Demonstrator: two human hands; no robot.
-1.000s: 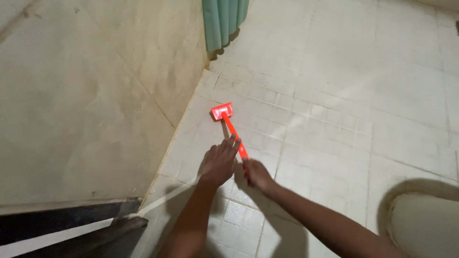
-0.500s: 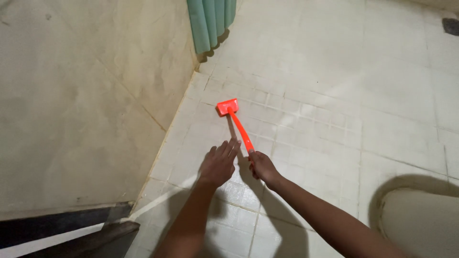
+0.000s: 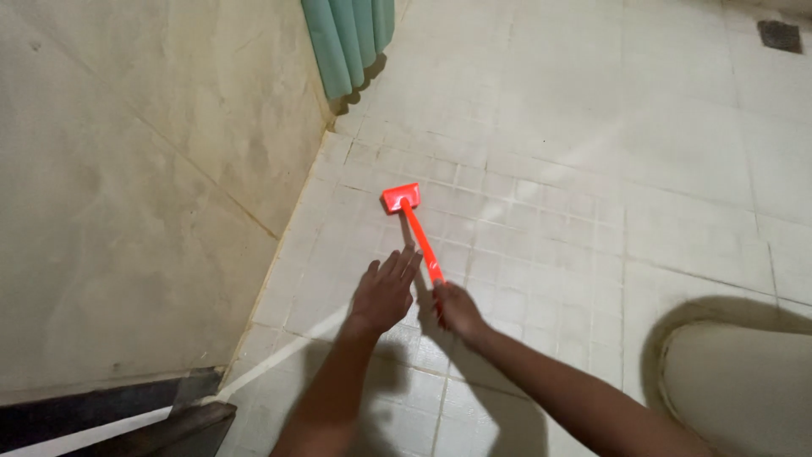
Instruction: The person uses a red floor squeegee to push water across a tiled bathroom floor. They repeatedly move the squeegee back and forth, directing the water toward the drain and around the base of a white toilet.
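A bright orange-red long-handled brush [image 3: 412,222] rests with its flat head on the pale tiled floor [image 3: 592,152], close to the wall. My right hand [image 3: 457,310] is closed around the lower end of its handle. My left hand [image 3: 385,290] hovers just left of the handle with fingers spread and straight, holding nothing. Both arms reach forward from the bottom of the view.
A stained beige wall [image 3: 144,186] fills the left side. A green curtain [image 3: 347,38] hangs at the top. A floor drain [image 3: 780,35] sits at the top right. A pale rounded fixture [image 3: 744,381] is at the lower right, a dark ledge [image 3: 110,419] at the lower left.
The brush head has slid a little along the floor near the wall while my right hand keeps hold of the handle. My left hand stays open beside it.
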